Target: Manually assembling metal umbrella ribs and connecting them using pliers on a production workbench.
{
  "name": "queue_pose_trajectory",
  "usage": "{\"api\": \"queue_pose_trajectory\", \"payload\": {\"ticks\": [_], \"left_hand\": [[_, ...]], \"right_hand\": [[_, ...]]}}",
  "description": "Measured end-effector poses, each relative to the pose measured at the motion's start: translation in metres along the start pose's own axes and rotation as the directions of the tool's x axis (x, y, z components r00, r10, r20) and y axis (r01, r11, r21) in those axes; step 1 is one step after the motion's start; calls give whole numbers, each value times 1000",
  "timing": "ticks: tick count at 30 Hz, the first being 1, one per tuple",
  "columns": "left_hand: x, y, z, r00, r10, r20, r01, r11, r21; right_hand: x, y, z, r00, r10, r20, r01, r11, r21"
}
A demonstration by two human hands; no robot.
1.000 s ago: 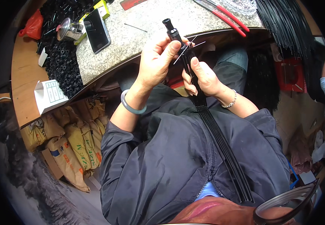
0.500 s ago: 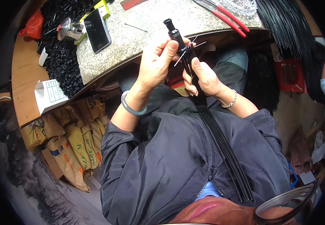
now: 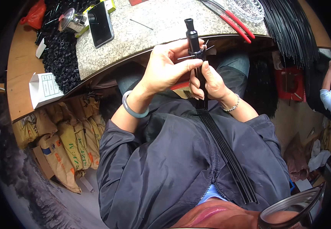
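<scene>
A slim black umbrella frame (image 3: pixel 227 152) stands folded before my chest, its long ribs running down over my jacket. At its upper end a black stepped tube (image 3: pixel 193 40) points upward. Around the tube's base, a few thin wires (image 3: pixel 184 58) stick out sideways. My left hand (image 3: pixel 169 70) pinches the frame just below the tube, thumb across the front and fingers behind. Slightly lower, my right hand (image 3: pixel 212 82) is wrapped round the bundled ribs, its thumb pointing up. The exact joint between the hands is partly hidden by the fingers.
On the speckled tabletop (image 3: pixel 131 42) lie a phone (image 3: pixel 100 26), a thin wire pin (image 3: pixel 141 24) and red-handled pliers (image 3: pixel 234 23). Heaped black parts (image 3: pixel 68 65) and a white box (image 3: pixel 45 89) stand left. Black rods (image 3: pixel 291 30) hang at right. Another person's arm (image 3: pixel 329 84) shows far right.
The tube has swung from leaning left to nearly upright and shifted right. My left hand has moved right with it, and its thumb has come down from beside the tube onto the frame below.
</scene>
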State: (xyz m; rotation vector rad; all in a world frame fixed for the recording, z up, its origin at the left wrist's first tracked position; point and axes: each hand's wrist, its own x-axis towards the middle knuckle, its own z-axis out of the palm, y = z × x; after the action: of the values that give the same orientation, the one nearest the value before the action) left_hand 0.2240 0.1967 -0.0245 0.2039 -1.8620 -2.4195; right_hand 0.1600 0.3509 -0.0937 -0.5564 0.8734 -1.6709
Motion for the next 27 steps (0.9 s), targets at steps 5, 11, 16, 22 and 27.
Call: {"api": "queue_pose_trajectory", "payload": {"ticks": [5,11,16,22,27], "left_hand": [[3,8,-7,997,-34,67,35,999,-24],[-26,29,13,971,176,162,-220,921,321],[-42,14,28,946,295,136,-317,929,191],[23,-15,1,949,315,-23,-292,849,-441],[40,-19,-27,954,282,103,-180,812,-556]], "right_hand": [[-1,-6,0,996,-21,90,23,1000,-17],[-23,-12,10,997,-35,69,55,946,-321],[-37,-7,18,976,-150,155,172,976,-136],[34,-39,11,954,-250,165,286,924,-253],[50,-42,18,972,-231,45,236,956,-175]]}}
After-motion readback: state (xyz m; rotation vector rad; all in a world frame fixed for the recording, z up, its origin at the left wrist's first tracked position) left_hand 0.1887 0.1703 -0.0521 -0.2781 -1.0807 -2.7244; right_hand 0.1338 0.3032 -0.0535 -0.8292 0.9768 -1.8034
